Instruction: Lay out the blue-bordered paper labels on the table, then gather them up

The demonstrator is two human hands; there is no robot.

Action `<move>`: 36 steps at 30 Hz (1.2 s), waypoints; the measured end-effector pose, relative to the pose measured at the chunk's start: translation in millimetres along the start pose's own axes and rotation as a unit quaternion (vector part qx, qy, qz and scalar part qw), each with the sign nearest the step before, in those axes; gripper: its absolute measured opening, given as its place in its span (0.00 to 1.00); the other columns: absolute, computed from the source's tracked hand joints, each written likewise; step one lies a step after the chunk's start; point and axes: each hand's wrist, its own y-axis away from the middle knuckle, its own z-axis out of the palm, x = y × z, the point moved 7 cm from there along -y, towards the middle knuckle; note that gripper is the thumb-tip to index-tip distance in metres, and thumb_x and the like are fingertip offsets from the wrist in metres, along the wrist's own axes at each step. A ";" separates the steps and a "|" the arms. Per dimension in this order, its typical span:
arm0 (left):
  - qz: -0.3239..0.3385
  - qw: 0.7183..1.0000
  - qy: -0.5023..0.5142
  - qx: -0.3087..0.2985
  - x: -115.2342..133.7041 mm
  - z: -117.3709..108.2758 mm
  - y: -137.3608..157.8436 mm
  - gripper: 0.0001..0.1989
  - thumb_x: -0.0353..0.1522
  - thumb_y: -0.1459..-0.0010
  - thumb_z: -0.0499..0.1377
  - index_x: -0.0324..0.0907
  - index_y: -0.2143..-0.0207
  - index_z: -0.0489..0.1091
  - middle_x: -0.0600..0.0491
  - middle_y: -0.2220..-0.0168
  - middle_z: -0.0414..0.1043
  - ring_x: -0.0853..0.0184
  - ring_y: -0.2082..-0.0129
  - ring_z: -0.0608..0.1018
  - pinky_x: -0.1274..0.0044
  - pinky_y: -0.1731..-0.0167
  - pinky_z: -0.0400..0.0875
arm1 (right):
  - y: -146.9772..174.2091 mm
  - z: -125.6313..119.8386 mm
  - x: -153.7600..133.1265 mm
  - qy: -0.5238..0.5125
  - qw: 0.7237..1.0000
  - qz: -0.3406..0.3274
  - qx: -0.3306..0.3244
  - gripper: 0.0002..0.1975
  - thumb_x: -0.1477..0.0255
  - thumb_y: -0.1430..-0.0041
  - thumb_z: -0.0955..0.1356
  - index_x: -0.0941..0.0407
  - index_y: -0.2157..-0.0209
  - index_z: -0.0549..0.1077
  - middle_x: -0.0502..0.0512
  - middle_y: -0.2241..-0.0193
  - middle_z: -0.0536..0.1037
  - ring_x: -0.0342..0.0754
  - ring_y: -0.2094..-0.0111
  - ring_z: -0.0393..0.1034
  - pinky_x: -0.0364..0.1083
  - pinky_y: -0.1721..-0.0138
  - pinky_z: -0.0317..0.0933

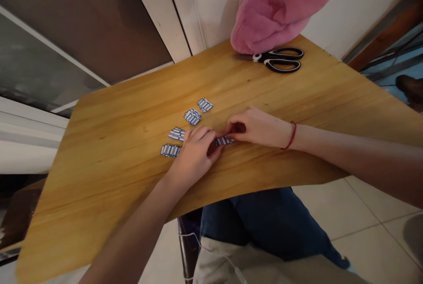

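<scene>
Between my two hands is a small row of blue-and-white paper pieces point(224, 140), low over the wooden table point(132, 138). My right hand point(259, 128), with a red string on its wrist, pinches the right end between thumb and finger. At the left end, the thumb and fingers of my left hand point(197, 149) close on the same pieces. Left of that hand lie two small piles of similar pieces, an upper pile point(176, 133) and a lower pile point(170, 150), both partly covered by it. Farther back are a fanned pile point(192, 116) and a smaller pile point(205, 105).
Black-handled scissors point(280, 59) lie at the back right, blades partly under a pink fluffy cloth point(280, 6). A white wall and framed glass panels point(99, 15) stand behind the table. My legs in dark blue trousers point(264, 222) are below the front edge, with a thin white cable point(224, 257).
</scene>
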 end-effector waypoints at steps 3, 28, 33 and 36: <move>0.009 1.000 -0.017 0.004 1.6 0.6 1.9 0.07 0.33 0.40 0.55 0.44 0.58 0.66 0.52 0.60 0.71 0.64 0.56 0.71 0.70 0.54 0.60 | 0.0 0.1 0.6 0.008 1.000 -0.009 0.005 0.06 0.72 0.45 0.69 0.61 0.67 0.76 0.52 0.72 0.77 0.41 0.72 0.65 0.42 0.67 0.54; -0.320 0.941 0.041 0.103 -107.8 -64.7 14.4 0.15 0.41 0.56 0.65 0.44 0.68 0.70 0.51 0.64 0.68 0.62 0.63 0.70 0.70 0.62 0.65 | -5.3 -20.1 22.2 -0.160 0.979 -0.009 0.126 0.13 0.63 0.39 0.64 0.58 0.60 0.68 0.48 0.76 0.66 0.40 0.74 0.58 0.40 0.72 0.51; -0.307 0.947 0.100 -0.012 -130.0 -39.3 19.5 0.19 0.41 0.61 0.68 0.43 0.68 0.68 0.54 0.70 0.67 0.66 0.69 0.69 0.74 0.70 0.64 | -7.2 -20.2 21.5 -0.158 0.977 -0.025 0.138 0.11 0.66 0.39 0.62 0.59 0.62 0.69 0.47 0.76 0.66 0.40 0.74 0.58 0.40 0.72 0.51; -0.308 0.941 0.131 -0.038 -128.3 -30.1 18.4 0.19 0.41 0.61 0.66 0.43 0.70 0.65 0.56 0.73 0.65 0.68 0.73 0.68 0.76 0.74 0.61 | -7.9 -19.9 21.2 -0.150 0.979 -0.015 0.137 0.10 0.67 0.39 0.63 0.59 0.63 0.70 0.48 0.76 0.67 0.40 0.74 0.59 0.40 0.72 0.51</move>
